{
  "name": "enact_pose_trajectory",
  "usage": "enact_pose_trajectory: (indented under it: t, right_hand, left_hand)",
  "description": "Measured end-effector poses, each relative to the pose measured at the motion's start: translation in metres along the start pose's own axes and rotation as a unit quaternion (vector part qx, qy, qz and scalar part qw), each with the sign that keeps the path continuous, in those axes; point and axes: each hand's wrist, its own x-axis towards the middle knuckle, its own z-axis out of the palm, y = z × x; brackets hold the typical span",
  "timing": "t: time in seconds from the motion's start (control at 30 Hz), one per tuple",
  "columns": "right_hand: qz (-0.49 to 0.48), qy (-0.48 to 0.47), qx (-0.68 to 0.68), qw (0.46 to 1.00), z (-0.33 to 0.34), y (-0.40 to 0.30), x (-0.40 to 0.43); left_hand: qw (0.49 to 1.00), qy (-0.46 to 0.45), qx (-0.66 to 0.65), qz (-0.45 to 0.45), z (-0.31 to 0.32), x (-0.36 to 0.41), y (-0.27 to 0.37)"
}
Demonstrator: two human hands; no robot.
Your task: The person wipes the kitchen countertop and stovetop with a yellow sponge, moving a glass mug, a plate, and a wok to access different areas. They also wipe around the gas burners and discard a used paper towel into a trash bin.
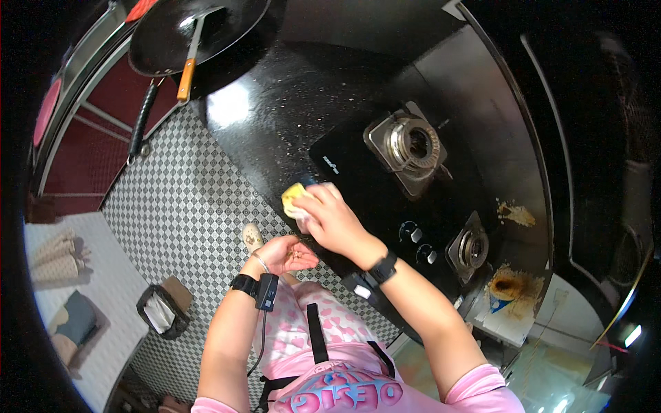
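Observation:
My right hand (328,217) is closed on a yellow cloth or sponge (295,200), pressed near the front edge of the black countertop (273,134), just left of the black gas hob (356,160). Pale specks are strewn over the counter. My left hand (289,255) is cupped palm up below the counter's edge, with small crumbs (295,254) lying in it. Both wrists carry black straps with small devices.
A black wok (170,44) with a wooden-handled spatula (187,77) sits at the upper left, its handle projecting over the floor. Two burners (415,146) stand on the hob. A lined bin (161,311) is on the tiled floor (181,165). A stained panel stands at the right.

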Motion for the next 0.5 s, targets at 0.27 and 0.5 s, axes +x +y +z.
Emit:
enact_pose_trajectory:
  t: [0.27, 0.5]
  right_hand:
    - [-0.049, -0.016, -0.055, 0.997, 0.012, 0.016, -0.038]
    - [0.108, -0.105, -0.002, 0.989, -0.030, 0.012, -0.135]
  left_hand:
    - [0.998, -0.032, 0.039, -0.047, 0.009, 0.000, -0.016]
    - [0.995, -0.052, 0.077, -0.035, 0.026, -0.009, -0.019]
